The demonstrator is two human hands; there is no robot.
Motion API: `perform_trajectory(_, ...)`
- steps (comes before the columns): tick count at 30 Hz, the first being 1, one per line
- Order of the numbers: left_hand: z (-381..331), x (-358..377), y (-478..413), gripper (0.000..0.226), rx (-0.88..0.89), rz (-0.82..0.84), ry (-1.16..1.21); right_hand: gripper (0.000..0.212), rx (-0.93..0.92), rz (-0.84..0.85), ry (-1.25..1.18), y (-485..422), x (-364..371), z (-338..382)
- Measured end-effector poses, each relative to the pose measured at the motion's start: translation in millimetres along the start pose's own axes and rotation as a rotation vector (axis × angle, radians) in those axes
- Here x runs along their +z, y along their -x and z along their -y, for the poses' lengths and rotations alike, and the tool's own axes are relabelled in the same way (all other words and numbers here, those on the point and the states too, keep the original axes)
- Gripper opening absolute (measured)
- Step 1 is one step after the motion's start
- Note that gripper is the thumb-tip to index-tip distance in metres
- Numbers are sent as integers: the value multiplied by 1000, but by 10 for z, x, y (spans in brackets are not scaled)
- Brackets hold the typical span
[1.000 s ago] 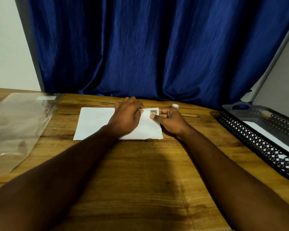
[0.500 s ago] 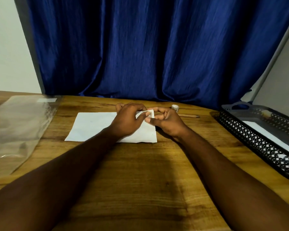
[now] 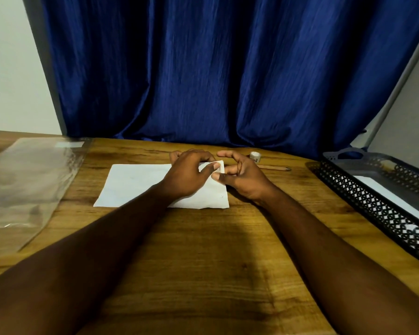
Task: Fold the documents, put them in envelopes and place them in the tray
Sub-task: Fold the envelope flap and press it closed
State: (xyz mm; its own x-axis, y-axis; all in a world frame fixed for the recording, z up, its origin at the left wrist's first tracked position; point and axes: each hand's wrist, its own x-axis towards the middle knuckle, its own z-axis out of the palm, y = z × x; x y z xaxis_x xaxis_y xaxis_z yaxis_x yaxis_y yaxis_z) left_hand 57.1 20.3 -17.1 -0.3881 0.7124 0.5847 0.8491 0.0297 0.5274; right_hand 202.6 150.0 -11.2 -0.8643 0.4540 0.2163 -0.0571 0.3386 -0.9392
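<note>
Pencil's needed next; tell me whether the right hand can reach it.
Probably yes: the pencil lies right of the right hand on bare table, nothing between, though that hand touches the white paper.
</note>
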Motion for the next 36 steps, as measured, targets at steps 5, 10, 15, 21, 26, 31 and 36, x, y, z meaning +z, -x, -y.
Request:
perform_trajectory(5,0,-1,4,13,22,-31,-52,42,3,-17,42,4,19,19)
perform_trajectory(10,-12,-14,6,20,40,-79,-135,23,-46,-73,248,24,36,37)
perform_trajectory(15,-6,-8,29,21,39,-98,-128,22,-60,-14,218,14,31,5)
perform_trajectory(21,32,33,9,20,31,-71,-114,13,-31,42,179,-2,18,-18)
perform_trajectory(26,-7,18,38,23,80,-130,-254,15,-47,-62,142,-19,61,-30)
perform_trajectory(31,-55,-51,43,53,-43,-245,-387,14,32,-406,-42,-48,23,23)
perform_trajectory(36,-42,-53,60,62,-290,-422,-291,19,94,-537,-241,-104,1,18)
